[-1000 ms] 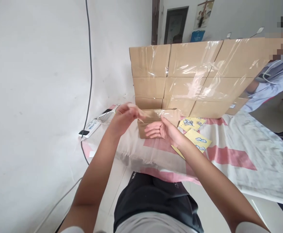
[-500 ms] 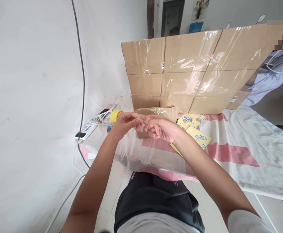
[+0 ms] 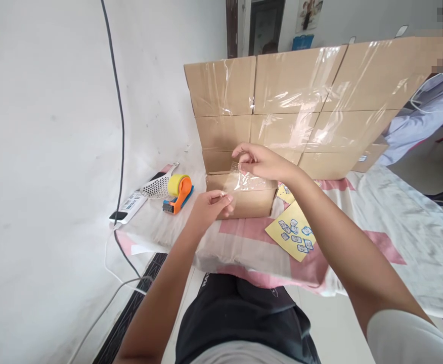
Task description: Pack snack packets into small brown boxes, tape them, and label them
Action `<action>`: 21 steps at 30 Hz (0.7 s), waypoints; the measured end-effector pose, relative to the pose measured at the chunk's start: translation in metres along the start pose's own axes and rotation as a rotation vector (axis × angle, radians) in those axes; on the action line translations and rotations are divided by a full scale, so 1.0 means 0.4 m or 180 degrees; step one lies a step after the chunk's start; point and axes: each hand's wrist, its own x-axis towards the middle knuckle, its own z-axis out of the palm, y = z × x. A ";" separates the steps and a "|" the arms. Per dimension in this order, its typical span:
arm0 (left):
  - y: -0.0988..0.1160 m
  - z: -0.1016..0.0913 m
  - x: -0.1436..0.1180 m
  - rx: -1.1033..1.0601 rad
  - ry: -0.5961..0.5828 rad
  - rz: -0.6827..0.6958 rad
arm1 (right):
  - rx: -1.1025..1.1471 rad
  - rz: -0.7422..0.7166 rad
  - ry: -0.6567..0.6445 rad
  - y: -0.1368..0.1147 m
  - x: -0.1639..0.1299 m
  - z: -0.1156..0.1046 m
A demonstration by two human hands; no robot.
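Both grips pinch a strip of clear tape point(image 3: 240, 178): the right hand point(image 3: 261, 161) lifts one end, the left hand point(image 3: 209, 207) holds the other against the small cardboard box point(image 3: 250, 199) on the table point(image 3: 396, 222).

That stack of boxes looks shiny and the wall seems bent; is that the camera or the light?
Head view: the shine is soft daylight glaring off clear tape on the stacked boxes; the strip of tape between the left hand and right hand glints too. The bending is wide-lens distortion: the black cable curves near the edge. Shadows are faint; the focus is sharp.
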 end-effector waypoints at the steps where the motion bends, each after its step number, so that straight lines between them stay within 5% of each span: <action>1: -0.008 0.015 0.001 -0.0058 0.0095 0.0003 | -0.0002 0.0066 -0.0029 0.003 0.012 -0.005; 10: -0.038 0.121 0.021 -0.0331 0.0554 0.0037 | -0.0169 0.0462 0.0066 0.051 0.092 -0.024; 21: -0.096 0.153 0.064 -0.1121 0.0916 -0.0099 | 0.0143 0.0881 0.0041 0.188 0.113 0.000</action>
